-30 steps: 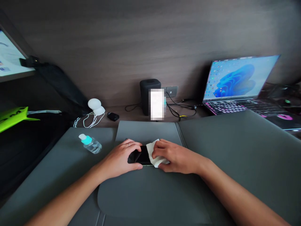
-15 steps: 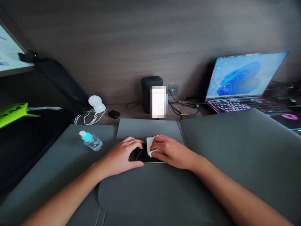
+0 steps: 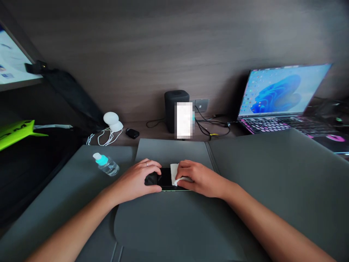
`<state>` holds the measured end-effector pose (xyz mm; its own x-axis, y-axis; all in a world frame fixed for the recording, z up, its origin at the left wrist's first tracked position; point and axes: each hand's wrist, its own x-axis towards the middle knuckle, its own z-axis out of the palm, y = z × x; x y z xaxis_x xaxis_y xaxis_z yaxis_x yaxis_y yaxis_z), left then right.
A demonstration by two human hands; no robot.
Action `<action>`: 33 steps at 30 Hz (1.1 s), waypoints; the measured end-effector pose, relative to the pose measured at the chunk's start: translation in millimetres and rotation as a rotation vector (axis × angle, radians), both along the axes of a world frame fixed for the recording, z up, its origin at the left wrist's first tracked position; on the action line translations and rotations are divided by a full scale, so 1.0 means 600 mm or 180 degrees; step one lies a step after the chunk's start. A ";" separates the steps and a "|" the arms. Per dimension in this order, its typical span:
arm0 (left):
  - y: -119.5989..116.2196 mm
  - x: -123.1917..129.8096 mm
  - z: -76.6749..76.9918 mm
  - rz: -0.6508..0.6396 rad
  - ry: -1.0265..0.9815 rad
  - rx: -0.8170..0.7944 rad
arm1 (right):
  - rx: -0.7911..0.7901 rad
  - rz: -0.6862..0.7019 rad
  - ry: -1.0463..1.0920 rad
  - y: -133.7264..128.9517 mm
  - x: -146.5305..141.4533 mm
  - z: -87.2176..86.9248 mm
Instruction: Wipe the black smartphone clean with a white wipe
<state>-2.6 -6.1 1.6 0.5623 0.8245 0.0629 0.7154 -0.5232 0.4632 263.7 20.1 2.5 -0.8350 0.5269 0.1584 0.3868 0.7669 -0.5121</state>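
The dark smartphone (image 3: 165, 178) lies flat on the grey desk mat (image 3: 174, 222), its long axis running from side to side between the hands. The left hand (image 3: 133, 183) spans its left end, thumb at the near edge and curled fingers at the far one, parted by the phone's width. The right hand (image 3: 200, 178) pinches a folded white tissue (image 3: 173, 174) closely, over the phone's right part.
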 end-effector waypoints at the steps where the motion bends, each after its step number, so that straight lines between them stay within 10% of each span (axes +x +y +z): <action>1: 0.000 0.000 0.000 0.0005 -0.0013 -0.0011 | -0.0023 -0.0032 0.0000 0.000 0.001 0.000; 33: -0.002 0.004 0.001 0.0040 -0.0057 -0.0075 | 0.0159 -0.0377 -0.0003 0.005 0.009 0.000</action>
<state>0.0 -7.3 2.3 0.5510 0.8328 0.0534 0.7132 -0.5031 0.4882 269.0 23.2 2.6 -0.7677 0.6132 0.1861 0.4766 0.7404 -0.4739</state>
